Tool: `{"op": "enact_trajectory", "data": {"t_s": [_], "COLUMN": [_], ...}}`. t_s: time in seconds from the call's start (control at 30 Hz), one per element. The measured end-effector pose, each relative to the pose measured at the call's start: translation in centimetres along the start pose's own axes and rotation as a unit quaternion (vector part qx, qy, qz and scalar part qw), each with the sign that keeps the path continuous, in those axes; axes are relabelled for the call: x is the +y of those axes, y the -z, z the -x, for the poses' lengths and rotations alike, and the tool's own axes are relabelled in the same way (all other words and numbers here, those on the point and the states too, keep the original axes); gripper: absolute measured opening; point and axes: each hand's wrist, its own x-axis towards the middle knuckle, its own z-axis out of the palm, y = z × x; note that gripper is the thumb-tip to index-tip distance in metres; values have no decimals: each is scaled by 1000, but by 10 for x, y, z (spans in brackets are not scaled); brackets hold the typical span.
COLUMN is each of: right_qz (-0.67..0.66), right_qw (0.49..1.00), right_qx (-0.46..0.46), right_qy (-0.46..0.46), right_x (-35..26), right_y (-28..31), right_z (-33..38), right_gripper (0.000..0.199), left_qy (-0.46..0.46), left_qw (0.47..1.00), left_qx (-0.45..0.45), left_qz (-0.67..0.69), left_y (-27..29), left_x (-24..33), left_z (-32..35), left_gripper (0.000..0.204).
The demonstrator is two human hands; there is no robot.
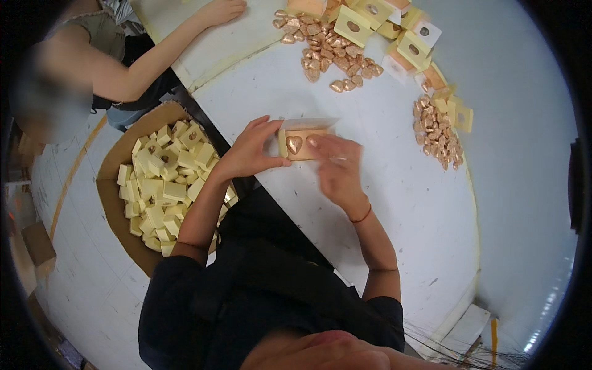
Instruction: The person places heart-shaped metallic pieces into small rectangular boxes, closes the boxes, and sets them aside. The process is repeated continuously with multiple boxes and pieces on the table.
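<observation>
A small pale-yellow gift box [301, 155] with a raised lid lies on the white table, its inside peach-coloured. Around its left end my left hand [250, 148] is closed, with the thumb along the near edge and the fingers behind. One copper foil-wrapped heart chocolate [295, 145] sits in the left part of the box. At the right part, my right hand [341, 165] is blurred by motion. Its fingertips are pressed together on a second foil-wrapped heart chocolate [312, 142], partly hidden by them.
Loose foil hearts [333, 52] lie at the far side among yellow boxes [353, 26]. Another pile of hearts [436, 132] is at the right. Left of me, a cardboard carton [114, 185] holds many closed boxes. A co-worker's arm [166, 52] rests over the far-left table.
</observation>
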Motion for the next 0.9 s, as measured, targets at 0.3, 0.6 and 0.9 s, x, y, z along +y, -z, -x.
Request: {"op": "enact_trajectory", "data": {"t_s": [0.3, 0.6, 0.9], "right_qz": [-498, -379, -588], "right_qw": [814, 892, 788], "right_qx": [-85, -44, -90], "right_qy": [-285, -245, -158], "right_x": [60, 42, 48], "right_y": [-22, -34, -11], "right_z": [15, 15, 26], "right_gripper": [26, 33, 37], "left_qy": [0, 33, -29], "left_qw": [999, 992, 964], "left_qx": [-43, 55, 129], "left_qz": [12, 111, 230], "left_y": [6, -14, -39], "left_x": [4, 19, 8], "left_z": [-4, -15, -16], "left_gripper": [79, 38, 34]}}
